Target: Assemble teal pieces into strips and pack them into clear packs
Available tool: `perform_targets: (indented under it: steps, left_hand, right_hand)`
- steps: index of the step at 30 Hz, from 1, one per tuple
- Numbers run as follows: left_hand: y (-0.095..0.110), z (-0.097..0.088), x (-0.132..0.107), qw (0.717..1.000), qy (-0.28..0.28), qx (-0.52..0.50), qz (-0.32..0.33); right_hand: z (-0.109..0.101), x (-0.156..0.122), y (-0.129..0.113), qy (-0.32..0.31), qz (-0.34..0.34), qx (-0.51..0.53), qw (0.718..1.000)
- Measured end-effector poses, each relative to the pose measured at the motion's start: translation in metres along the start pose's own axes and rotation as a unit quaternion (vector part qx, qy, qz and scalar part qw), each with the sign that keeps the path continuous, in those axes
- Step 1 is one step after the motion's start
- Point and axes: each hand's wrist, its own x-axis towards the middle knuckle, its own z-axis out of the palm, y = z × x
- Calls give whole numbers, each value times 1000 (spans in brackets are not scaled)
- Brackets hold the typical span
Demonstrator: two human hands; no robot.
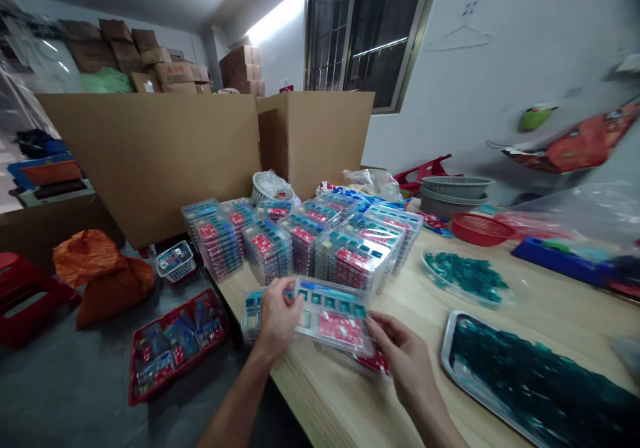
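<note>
Left hand (277, 316), right hand (403, 349): half-closed; clear rectangular plastic case (327, 308) held by edges, lower centre.
Case: could be dropped if grip is loosened.

I see a flat clear plastic rectangular case (333, 310), with teal squares lined along one side and a red-and-white patch below. It tilts above the pale wooden table (323, 401).

Rectangular clear plastic cases (269, 248) stacked on pale wooden surface (325, 401); rectangular silver metal tray (447, 351) right, shallow clear plastic dish (450, 292) behind it; rectangular red plastic crate (134, 378) left, on floor (75, 388).
</note>
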Motion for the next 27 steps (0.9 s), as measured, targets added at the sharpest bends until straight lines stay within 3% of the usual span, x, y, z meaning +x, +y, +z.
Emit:
perform_targets:
  steps: [6, 11, 14, 17, 22, 24, 27]
  left_hand:
    - [-60, -57, 9, 991, 104, 25, -74]
    - [-101, -60, 5, 985, 108, 79, -108]
    - [-111, -51, 1, 986, 98, 41, -131]
    - [-118, -45, -1, 980, 124, -46, -151]
    - [-131, -44, -12, 923, 195, -229, -239]
    - [-129, -46, -28, 915, 239, -225, -235]
    - [-117, -42, -69, 935, 284, -120, -175]
  right_hand:
    - [81, 26, 0, -158, -89, -91, 979]
    - [113, 27, 12, -172, -144, -309, 924]
    - [115, 24, 14, -168, -149, -361, 905]
    - [109, 23, 15, -175, -166, -342, 908]
    - [87, 11, 21, -159, -212, -232, 936]
    - [72, -2, 23, -151, -230, -213, 938]
    - [42, -30, 28, -122, -248, -212, 937]
